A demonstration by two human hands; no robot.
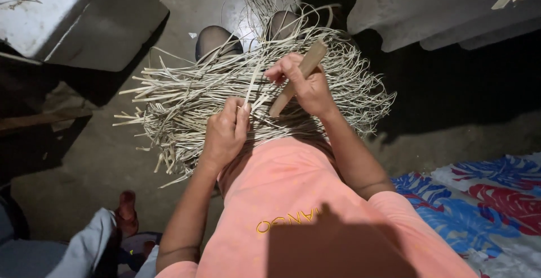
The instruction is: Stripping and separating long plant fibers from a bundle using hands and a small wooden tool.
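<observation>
The strips lie in a loose pale bundle across the person's lap, spreading out to both sides of the hands and past the knees. The left hand is clenched around a few strips, pinching them near the bundle's middle. Just beside it and a little further out, the right hand grips a flat wooden stick, tilted, its lower end pressed into the strips between the two hands. This looks like a scraping or splitting step, though the contact point is hard to see in the dim light. Any further stroke would call for a steady pinch and a controlled stick angle. Below the right hand lies a flowered cloth on the floor.
</observation>
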